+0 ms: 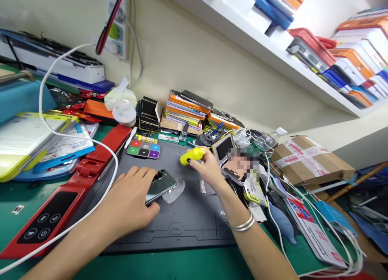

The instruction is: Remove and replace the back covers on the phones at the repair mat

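My left hand [135, 197] grips a dark green smartphone [162, 187], its back and camera block facing up, low over the grey work mat [157, 231]. Beside the phone's right edge lies a clear piece of film [176, 191]. My right hand [209, 166], with a silver bangle on the wrist, is closed round a thick yellow tool handle [192, 155]. Its working end cannot be made out clearly. The handle is held above the mat, to the right of and beyond the phone. A small strip [202, 186] lies on the mat under my right wrist.
A long red device with touch buttons [45, 215] borders the mat on the left, crossed by a white cable [116, 166]. A colour-squared case [143, 149] lies at the back. To the right sit an opened device [236, 166], tangled cables and a cardboard box [312, 158].
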Demonstrator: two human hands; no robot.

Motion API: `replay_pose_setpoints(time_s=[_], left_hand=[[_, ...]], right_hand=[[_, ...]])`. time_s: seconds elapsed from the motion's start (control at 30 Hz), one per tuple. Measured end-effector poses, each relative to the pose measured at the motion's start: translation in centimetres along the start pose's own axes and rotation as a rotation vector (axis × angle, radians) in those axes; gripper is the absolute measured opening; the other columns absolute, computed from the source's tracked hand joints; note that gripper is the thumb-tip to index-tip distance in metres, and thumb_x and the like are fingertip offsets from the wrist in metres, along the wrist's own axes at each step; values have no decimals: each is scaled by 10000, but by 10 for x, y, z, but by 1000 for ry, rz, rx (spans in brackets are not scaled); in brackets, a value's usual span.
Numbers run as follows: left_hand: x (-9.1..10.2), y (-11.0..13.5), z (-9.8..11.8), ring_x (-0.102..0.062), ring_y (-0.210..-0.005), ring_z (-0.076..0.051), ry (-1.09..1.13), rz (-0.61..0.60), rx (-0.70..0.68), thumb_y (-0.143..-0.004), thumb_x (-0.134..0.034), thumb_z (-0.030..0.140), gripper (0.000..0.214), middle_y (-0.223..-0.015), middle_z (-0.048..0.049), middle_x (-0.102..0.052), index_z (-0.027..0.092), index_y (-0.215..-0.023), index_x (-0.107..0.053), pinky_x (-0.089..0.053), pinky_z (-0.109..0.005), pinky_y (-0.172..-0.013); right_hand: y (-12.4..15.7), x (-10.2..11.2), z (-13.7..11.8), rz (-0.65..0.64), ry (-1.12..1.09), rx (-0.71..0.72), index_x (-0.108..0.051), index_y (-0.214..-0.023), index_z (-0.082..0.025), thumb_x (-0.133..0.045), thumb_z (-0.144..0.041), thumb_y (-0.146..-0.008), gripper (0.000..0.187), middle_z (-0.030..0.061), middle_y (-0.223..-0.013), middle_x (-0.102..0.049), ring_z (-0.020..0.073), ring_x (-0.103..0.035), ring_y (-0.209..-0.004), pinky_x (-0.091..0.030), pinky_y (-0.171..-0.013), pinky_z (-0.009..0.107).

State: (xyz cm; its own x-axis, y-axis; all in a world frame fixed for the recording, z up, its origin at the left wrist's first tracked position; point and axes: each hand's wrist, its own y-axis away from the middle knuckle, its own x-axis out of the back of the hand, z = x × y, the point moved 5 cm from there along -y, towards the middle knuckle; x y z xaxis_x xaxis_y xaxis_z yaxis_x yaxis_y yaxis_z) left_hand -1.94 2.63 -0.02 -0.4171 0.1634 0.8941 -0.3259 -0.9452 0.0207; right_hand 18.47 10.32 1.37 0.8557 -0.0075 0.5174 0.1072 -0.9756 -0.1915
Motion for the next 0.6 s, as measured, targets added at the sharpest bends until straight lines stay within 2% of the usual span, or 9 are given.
replay_pose_setpoints(time_s=[0.07, 0.13, 0.17, 0.2, 0.23, 0.3, 0.33, 0.43, 0.6], left_hand=[[1, 0, 0, -516, -1064, -290, 8, -14, 5, -681, -463, 266, 512, -1152, -101, -605, 173, -1178, -543, -426, -466, -904], [2, 1, 1, -520, -1063, -289, 12, -29, 12, -678, -461, 261, 505, -1149, -104, -603, 177, -1168, -552, -422, -466, -909], [1, 3, 1, -519, -1065, -287, 19, -35, 15, -678, -461, 259, 509, -1153, -102, -601, 181, -1173, -551, -422, -463, -909], [0, 5, 1, -518, -1068, -284, 28, -37, 15, -677, -463, 257, 523, -1159, -98, -600, 187, -1188, -545, -423, -459, -908], [-2, 7, 1, -517, -1072, -280, 37, -39, 12, -676, -465, 255, 540, -1170, -92, -597, 194, -1209, -534, -423, -455, -907], [-6, 13, 2, -507, -1092, -274, 49, -34, 2, -683, -465, 252, 570, -1208, -80, -586, 210, -1250, -507, -416, -454, -916], [-8, 16, 3, -500, -1105, -274, 48, -34, -3, -689, -462, 251, 579, -1231, -76, -577, 215, -1265, -496, -409, -457, -925], [-13, 21, 6, -466, -1159, -278, 33, -47, -20, -707, -444, 249, 590, -1303, -76, -541, 207, -1295, -474, -388, -462, -950], [-13, 15, 15, -458, -1144, -317, -34, -105, -34, -683, -452, 256, 617, -1300, -123, -520, 158, -1292, -474, -394, -475, -919]], right_hand=[[-1, -4, 0, 4, 55, 0, -537, -946, -182, -655, -249, -646, 330, 73, -1015, -673, 212, -629, -947, -484, -866, 365], [13, 1, -4, 117, 113, 5, -542, -939, -182, -707, -262, -608, 379, 81, -1024, -651, 223, -607, -961, -483, -843, 358], [25, 4, -7, 185, 136, -11, -531, -934, -183, -717, -291, -614, 386, 80, -1006, -641, 215, -605, -928, -492, -794, 336], [40, 7, -9, 258, 151, -50, -517, -901, -184, -699, -344, -656, 344, 64, -922, -637, 189, -613, -817, -500, -689, 298], [56, 7, -8, 277, 136, -137, -491, -837, -192, -639, -395, -729, 274, 19, -771, -613, 140, -586, -633, -466, -547, 248], [86, -17, -1, -54, -92, -412, -451, -756, -204, -454, -482, -844, 291, -40, -587, -544, 79, -441, -357, -294, -319, 196], [99, -26, -1, -130, -188, -511, -445, -749, -207, -404, -494, -865, 312, -51, -559, -529, 70, -409, -315, -230, -282, 184], [113, -42, -3, -153, -311, -625, -428, -695, -207, -395, -458, -874, 311, -66, -510, -502, 56, -388, -282, -173, -253, 161], [104, -51, -4, -153, -334, -615, -348, -575, -207, -484, -346, -835, 325, -109, -416, -340, 25, -259, -293, -207, -278, 144]])
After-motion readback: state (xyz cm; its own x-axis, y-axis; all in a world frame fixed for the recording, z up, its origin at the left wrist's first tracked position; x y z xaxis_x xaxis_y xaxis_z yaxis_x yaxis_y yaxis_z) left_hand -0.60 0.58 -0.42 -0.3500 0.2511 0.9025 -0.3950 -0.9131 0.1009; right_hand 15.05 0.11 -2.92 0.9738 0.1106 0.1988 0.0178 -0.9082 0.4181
